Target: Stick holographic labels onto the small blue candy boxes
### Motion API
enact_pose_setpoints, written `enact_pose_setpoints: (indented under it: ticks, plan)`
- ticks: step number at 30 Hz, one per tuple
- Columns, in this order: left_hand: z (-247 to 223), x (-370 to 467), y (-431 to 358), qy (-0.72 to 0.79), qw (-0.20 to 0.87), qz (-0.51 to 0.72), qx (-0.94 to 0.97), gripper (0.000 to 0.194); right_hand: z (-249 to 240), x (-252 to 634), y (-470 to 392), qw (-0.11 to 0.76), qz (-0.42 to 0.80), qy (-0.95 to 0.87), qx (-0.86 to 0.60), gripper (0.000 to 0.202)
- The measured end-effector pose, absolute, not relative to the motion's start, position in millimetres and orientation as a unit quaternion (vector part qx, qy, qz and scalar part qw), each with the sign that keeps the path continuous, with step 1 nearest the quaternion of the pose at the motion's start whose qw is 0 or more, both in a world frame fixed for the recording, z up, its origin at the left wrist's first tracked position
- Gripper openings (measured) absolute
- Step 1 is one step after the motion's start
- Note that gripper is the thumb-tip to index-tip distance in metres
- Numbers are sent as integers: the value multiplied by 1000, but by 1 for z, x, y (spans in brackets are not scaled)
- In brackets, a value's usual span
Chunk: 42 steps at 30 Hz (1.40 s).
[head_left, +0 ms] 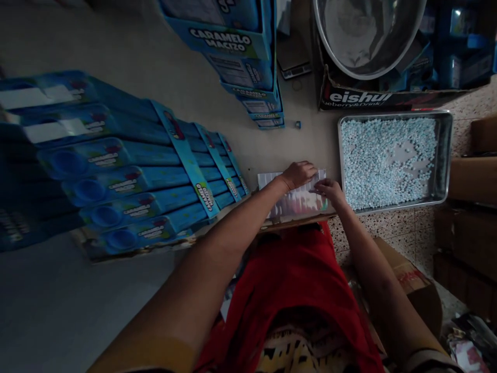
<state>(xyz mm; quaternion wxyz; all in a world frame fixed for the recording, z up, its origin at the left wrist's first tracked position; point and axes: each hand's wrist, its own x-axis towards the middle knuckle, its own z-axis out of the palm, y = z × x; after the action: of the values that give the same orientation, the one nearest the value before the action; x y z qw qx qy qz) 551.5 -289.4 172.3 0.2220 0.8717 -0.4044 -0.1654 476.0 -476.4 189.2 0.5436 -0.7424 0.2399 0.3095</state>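
Note:
A shiny, pale sheet-like piece with rows of small sections [277, 204] lies at the table's front edge, before my body. Over its upper right part is my left hand [298, 174], its fingers bent and drawn together. Close by, my right hand [329, 189] reaches in from the right, with thumb and fingertips pinched near the sheet's right side. Anything between the fingertips of either hand is too small and dim to make out. To the right of both hands stands a metal tray [449, 155] holding many small pale blue and white candies [378, 160].
Blue candy boxes [155, 160] are stacked at the left, and another stack [233, 57] rises at the back. Behind the tray, a metal bowl [368, 36] rests on a carton [361, 98] with blue boxes. A small scale [297, 70] and cardboard boxes [471, 181] are also there.

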Motion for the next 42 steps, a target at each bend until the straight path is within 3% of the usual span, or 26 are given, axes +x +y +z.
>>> enact_pose_setpoints:
  ticks: [5,14,26,34,37,42]
  plan:
    - [175,555,-289,-422,212,-167,866,25,193,474,-475,565,300,264,-722,55]
    - [174,561,-290,-448,175,-187,857,24,204,476,-472,556,299,261,-731,63]
    - [174,557,-289,-387,235,-199,869,21,200,476,-472,520,307,260,-753,57]
    - [170,555,-292,-127,336,-187,914,19,195,474,-470,526,297,264,-752,60]
    - [174,550,-287,-193,345,-198,897,20,192,474,-471,533,291,271,-747,62]
    - [186,539,-289,-306,254,-193,897,24,186,473,-471,528,283,267,-754,62]
